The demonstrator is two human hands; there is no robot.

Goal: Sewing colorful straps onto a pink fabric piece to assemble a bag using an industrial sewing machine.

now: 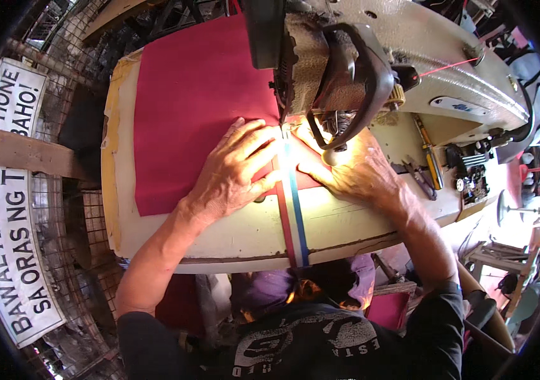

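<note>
A maroon piece of fabric point(184, 95) lies flat on the pale sewing table, its right edge running under the sewing machine's point(403, 38) lit needle area. From there a red, white and blue striped ribbon point(295, 221) comes straight down and hangs over the table's front edge. My left hand point(235, 164) rests on the fabric with fingers spread, fingertips and thumb close to the ribbon's left side. On the ribbon's right, my right hand point(352, 168) lies on the cloth, thumb and forefinger apart; its other fingers are partly hidden by the machine's dark curved part.
A yellow-handled screwdriver point(432, 161) and a pliers-like tool point(419, 180) lie right of my right hand. Small metal parts point(472, 174) sit beyond them. A wire mesh with a white sign point(10, 253) stands at the left. Red thread point(450, 68) stretches along the machine.
</note>
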